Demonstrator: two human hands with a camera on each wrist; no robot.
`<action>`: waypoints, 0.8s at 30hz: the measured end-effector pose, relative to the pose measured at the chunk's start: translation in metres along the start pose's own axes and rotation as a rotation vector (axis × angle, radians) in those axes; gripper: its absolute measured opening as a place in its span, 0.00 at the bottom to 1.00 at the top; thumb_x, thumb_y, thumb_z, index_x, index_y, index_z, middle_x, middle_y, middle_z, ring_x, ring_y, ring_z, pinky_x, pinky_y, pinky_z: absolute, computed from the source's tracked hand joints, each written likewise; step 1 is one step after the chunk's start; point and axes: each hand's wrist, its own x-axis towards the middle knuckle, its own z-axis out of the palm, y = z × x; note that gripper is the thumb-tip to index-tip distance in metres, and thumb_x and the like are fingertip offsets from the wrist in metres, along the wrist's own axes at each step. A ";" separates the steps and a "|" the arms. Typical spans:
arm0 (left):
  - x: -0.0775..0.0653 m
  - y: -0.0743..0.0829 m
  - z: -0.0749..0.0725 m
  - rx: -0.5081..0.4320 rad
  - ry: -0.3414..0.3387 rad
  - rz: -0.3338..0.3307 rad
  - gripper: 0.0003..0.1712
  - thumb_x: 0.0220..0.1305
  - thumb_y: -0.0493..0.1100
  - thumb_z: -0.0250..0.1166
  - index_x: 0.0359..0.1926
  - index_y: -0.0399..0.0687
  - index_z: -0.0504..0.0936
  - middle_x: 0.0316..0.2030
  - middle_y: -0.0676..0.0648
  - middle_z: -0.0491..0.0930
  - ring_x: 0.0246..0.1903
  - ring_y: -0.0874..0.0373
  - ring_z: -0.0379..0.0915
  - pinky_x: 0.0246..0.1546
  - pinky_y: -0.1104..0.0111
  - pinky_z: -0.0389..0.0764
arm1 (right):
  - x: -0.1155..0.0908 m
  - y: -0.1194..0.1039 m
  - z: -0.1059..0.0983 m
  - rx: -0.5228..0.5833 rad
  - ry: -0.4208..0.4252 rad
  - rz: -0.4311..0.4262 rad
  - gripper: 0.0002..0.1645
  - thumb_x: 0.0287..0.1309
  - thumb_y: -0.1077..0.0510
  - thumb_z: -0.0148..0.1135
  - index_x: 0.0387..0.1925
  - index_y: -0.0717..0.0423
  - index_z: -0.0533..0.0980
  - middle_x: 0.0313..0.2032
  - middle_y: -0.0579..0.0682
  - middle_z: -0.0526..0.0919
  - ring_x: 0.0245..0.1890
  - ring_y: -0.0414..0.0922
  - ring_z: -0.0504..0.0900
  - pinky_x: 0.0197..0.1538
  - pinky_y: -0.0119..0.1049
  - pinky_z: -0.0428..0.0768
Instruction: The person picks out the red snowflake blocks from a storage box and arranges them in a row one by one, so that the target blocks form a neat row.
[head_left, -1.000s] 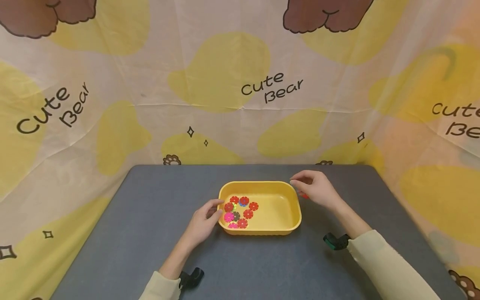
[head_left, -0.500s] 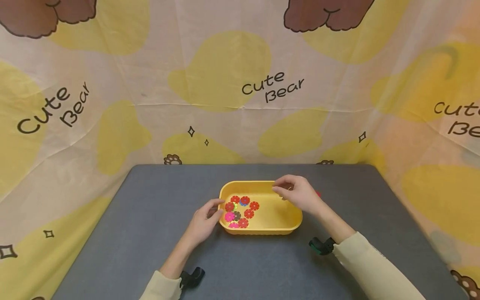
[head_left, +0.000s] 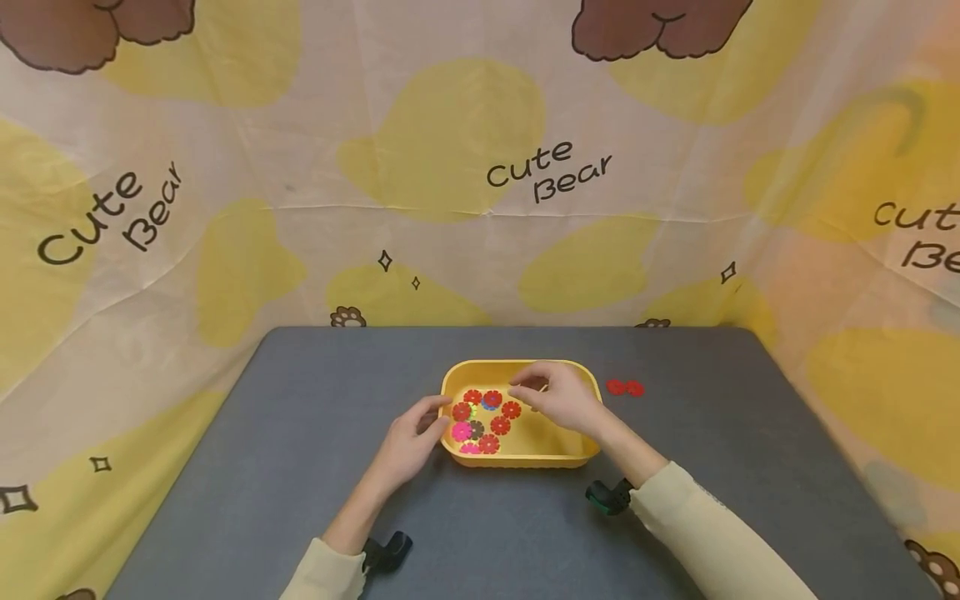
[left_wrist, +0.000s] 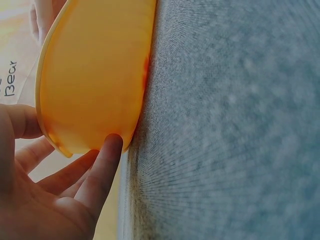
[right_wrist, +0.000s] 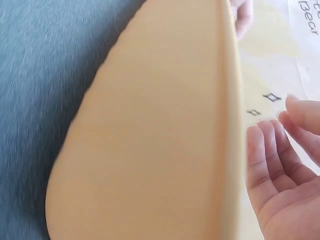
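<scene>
A yellow tray [head_left: 525,460] stands on the table with several flower-shaped notched plastic discs in its left half, mostly red, with pink, dark and a blue one among them. My left hand [head_left: 408,442] rests its spread fingers against the tray's left end; in the left wrist view, thumb and fingertips touch the yellow wall. Over the tray's right half hovers my right hand [head_left: 558,400], fingers loosely bent, with no disc visible between them. Right of the tray, two red discs [head_left: 625,388] lie side by side on the table, seemingly joined.
The grey tabletop [head_left: 300,417] extends around the tray. A printed cloth [head_left: 420,142] with yellow patches and lettering hangs behind and at both sides. Dark camera straps sit at both wrists [head_left: 609,497].
My right hand has moved left from beside the tray to above its inside, leaving the two red discs on the table uncovered. My left hand stays at the tray's left end.
</scene>
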 end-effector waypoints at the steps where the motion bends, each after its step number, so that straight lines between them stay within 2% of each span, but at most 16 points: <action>1: 0.000 0.000 0.000 0.001 0.001 0.000 0.20 0.73 0.44 0.63 0.63 0.50 0.79 0.60 0.45 0.80 0.58 0.46 0.77 0.54 0.49 0.80 | 0.002 -0.001 0.003 -0.003 -0.005 0.000 0.11 0.63 0.54 0.70 0.44 0.54 0.86 0.35 0.44 0.87 0.30 0.41 0.82 0.33 0.37 0.81; 3: 0.001 0.000 0.000 0.005 0.001 0.001 0.20 0.73 0.44 0.63 0.63 0.50 0.79 0.60 0.45 0.80 0.58 0.46 0.78 0.54 0.50 0.80 | 0.005 -0.002 0.009 0.011 -0.020 -0.002 0.11 0.63 0.54 0.70 0.43 0.56 0.86 0.35 0.48 0.87 0.31 0.42 0.83 0.33 0.36 0.81; 8: 0.001 0.000 0.000 0.004 -0.007 -0.007 0.20 0.73 0.44 0.62 0.63 0.50 0.79 0.59 0.44 0.80 0.58 0.46 0.77 0.53 0.50 0.81 | 0.013 -0.006 0.024 0.087 -0.077 0.013 0.12 0.62 0.57 0.71 0.44 0.60 0.85 0.36 0.56 0.88 0.34 0.54 0.86 0.35 0.36 0.83; 10: 0.001 0.000 0.000 0.002 -0.011 -0.011 0.20 0.73 0.44 0.62 0.63 0.50 0.79 0.59 0.45 0.80 0.58 0.46 0.78 0.52 0.51 0.81 | 0.016 -0.008 0.029 0.085 -0.088 0.018 0.12 0.62 0.57 0.71 0.44 0.60 0.85 0.35 0.54 0.88 0.35 0.53 0.85 0.36 0.36 0.83; 15: 0.001 -0.002 -0.001 0.005 -0.013 -0.008 0.20 0.73 0.46 0.62 0.64 0.52 0.78 0.57 0.46 0.81 0.57 0.47 0.78 0.50 0.52 0.82 | 0.024 -0.010 0.042 0.016 -0.101 0.020 0.13 0.62 0.57 0.72 0.45 0.61 0.85 0.34 0.45 0.85 0.33 0.43 0.81 0.39 0.35 0.81; 24: 0.001 -0.003 -0.001 -0.003 -0.018 0.007 0.19 0.74 0.46 0.62 0.63 0.54 0.79 0.58 0.46 0.81 0.57 0.47 0.78 0.52 0.51 0.81 | 0.040 -0.006 0.061 -0.069 -0.145 0.067 0.14 0.61 0.57 0.73 0.45 0.59 0.85 0.34 0.45 0.84 0.33 0.43 0.78 0.38 0.35 0.80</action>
